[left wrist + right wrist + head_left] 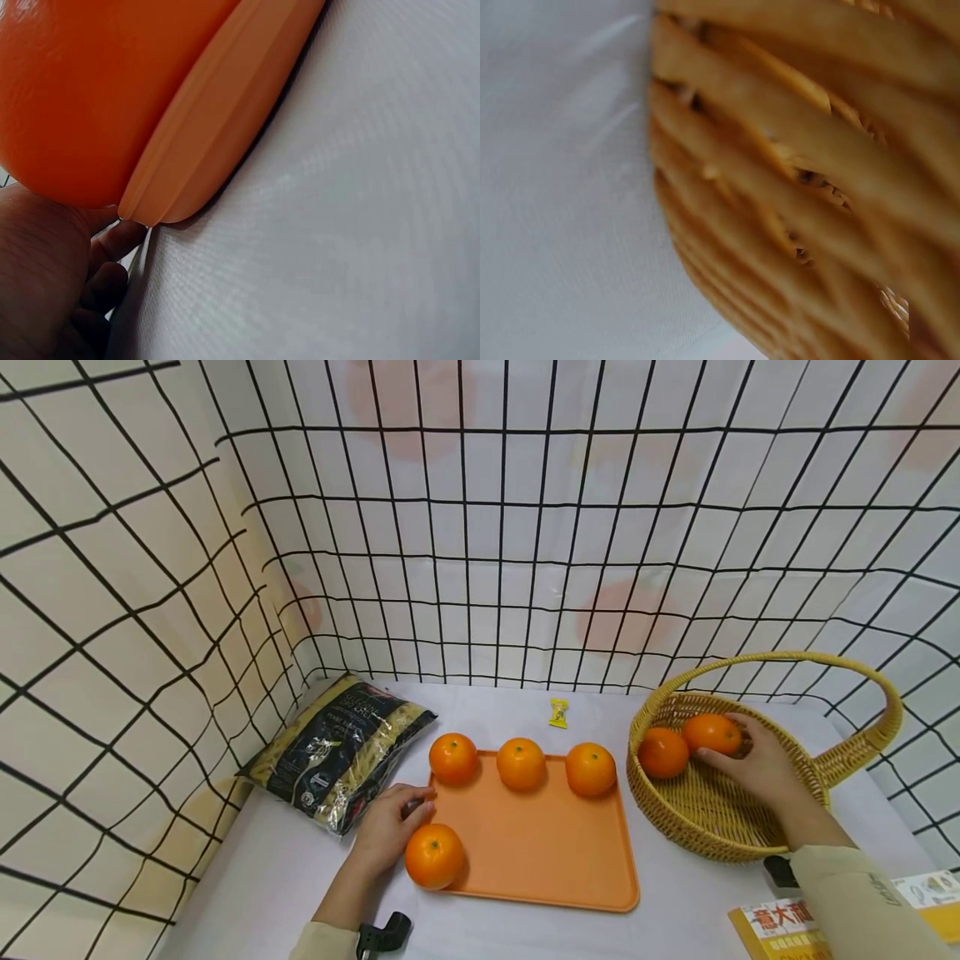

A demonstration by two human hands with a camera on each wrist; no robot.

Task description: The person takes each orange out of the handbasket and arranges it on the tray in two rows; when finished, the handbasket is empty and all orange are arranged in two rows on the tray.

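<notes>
In the head view my right hand [761,764] reaches into the wicker basket [720,827] and grips an orange [711,734], thumb at its near side and fingers at its right. Another orange [663,752] lies against it inside the basket. My left hand [390,827] holds the left edge of the orange tray [540,852], fingers curled by the rim in the left wrist view. Beside that hand sits an orange [435,857] on the tray's near left corner. Three more oranges [521,764] line the tray's far edge. Only the basket's woven side [795,172] shows in the right wrist view.
A bag of pasta [337,752] lies left of the tray. A small yellow wrapped piece [558,712] lies behind it. The basket's handle [780,657] arches high. Yellow-and-white packaging [780,931] is by the right sleeve. Black wire grid [502,560] encloses the back and sides.
</notes>
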